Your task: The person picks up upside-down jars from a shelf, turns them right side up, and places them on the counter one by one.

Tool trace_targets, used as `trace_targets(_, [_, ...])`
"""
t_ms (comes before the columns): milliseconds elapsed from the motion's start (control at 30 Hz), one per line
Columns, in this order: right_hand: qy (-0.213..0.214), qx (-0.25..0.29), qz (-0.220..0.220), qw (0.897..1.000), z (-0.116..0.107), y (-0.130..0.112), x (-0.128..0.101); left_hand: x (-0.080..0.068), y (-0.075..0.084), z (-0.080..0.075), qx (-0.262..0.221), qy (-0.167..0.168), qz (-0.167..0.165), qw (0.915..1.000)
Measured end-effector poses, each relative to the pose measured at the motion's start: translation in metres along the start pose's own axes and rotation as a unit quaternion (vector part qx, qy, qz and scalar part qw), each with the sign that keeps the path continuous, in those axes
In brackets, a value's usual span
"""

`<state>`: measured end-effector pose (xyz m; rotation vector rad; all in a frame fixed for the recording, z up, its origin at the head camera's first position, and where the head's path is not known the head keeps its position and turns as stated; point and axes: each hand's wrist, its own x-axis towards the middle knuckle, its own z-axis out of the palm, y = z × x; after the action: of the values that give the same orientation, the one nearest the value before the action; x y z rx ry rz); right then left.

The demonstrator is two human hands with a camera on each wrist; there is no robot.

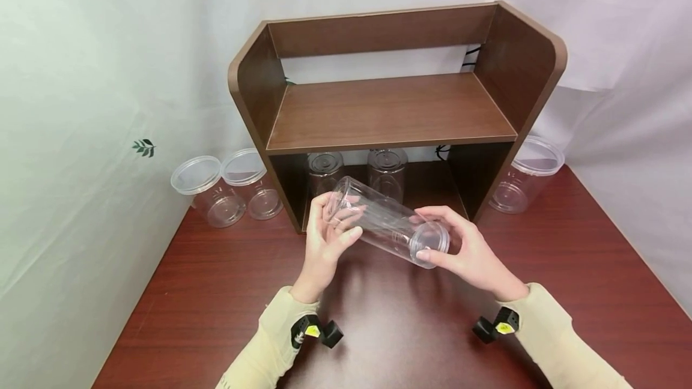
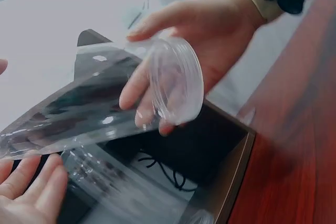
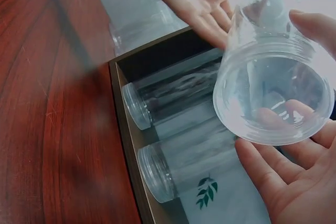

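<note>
Both hands hold a tall clear plastic jar [image 1: 385, 221] tilted in front of the shelf, its lidded end lower and to the right. At the base end my left hand [image 1: 327, 242] grips it, fingers behind the wall and thumb in front. My right hand [image 1: 467, 251] holds the other end, with the thumb by the rim of the translucent lid [image 1: 430, 239] and fingers around the far side. The right wrist view shows the lid [image 3: 273, 100] facing the camera, with fingers visible through it. Nothing shows inside the jar.
Behind the hands stands a brown two-tier shelf [image 1: 391, 113]. Its lower compartment holds two clear jars, bases up: a left one [image 1: 325, 167] and a right one [image 1: 388, 167]. Lidded jars [image 1: 218, 194] stand left of the shelf, another jar [image 1: 521, 179] to its right, all on the reddish table [image 1: 216, 305].
</note>
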<state>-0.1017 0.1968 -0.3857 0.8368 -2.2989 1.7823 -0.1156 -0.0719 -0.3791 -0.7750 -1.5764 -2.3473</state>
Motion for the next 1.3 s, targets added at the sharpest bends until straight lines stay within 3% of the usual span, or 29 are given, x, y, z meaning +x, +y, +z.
trace_targets(233, [0.013,0.098,0.004,0.995,-0.005,-0.001,-0.001,0.004,0.010,-0.006,0.082,0.014,0.048,0.9954])
trace_targets(433, [0.026,0.097,0.005,0.995,-0.007,-0.001,-0.002,0.012,0.029,-0.013,0.098,0.044,0.099,0.9892])
trace_targets(633, [0.028,0.090,0.018,0.995,-0.009,-0.002,-0.002,0.020,0.048,-0.024,0.097,0.097,0.139,0.9806])
trace_targets(900, [0.043,0.092,-0.003,0.995,-0.011,0.001,-0.001,0.036,0.067,-0.043,0.110,0.176,0.203,0.9569])
trace_targets(1067, [0.060,0.087,-0.008,0.994,-0.011,0.001,0.001,0.048,0.074,-0.054,0.136,0.212,0.207,0.9454])
trace_targets(1300, [0.078,0.028,0.022,0.996,-0.014,-0.002,0.000,0.068,0.088,-0.052,0.187,0.225,0.160,0.9429])
